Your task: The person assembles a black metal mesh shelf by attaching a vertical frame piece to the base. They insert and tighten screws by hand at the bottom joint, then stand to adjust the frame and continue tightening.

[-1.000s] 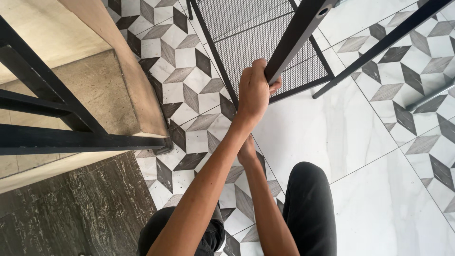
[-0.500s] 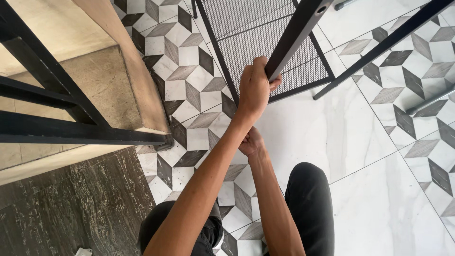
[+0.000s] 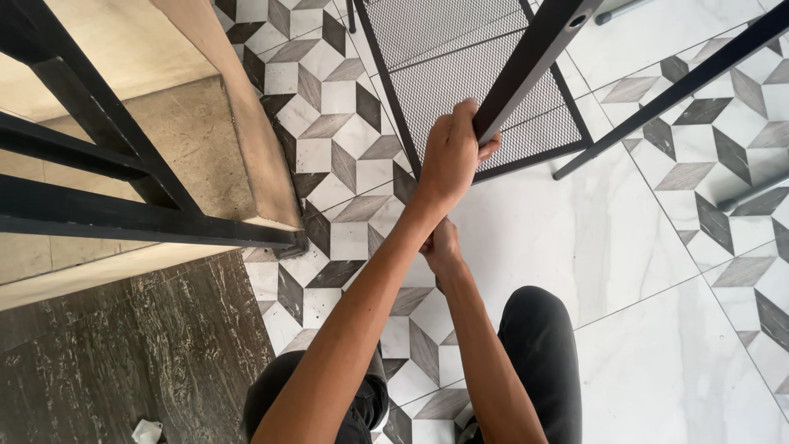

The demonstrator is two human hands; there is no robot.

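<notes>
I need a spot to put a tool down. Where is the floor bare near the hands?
Bare white tile lies right of the left hand, between the mesh panel and the knee. Crowded around the black bar and the right hand.

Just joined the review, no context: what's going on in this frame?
A person crouches on a patterned tile floor, seen from a head camera. The left hand grips a black square metal bar of a frame, above a black mesh panel. The right hand sits lower, under the left forearm; what it touches is hidden. A black metal railing and a stone step lie to the left.
</notes>
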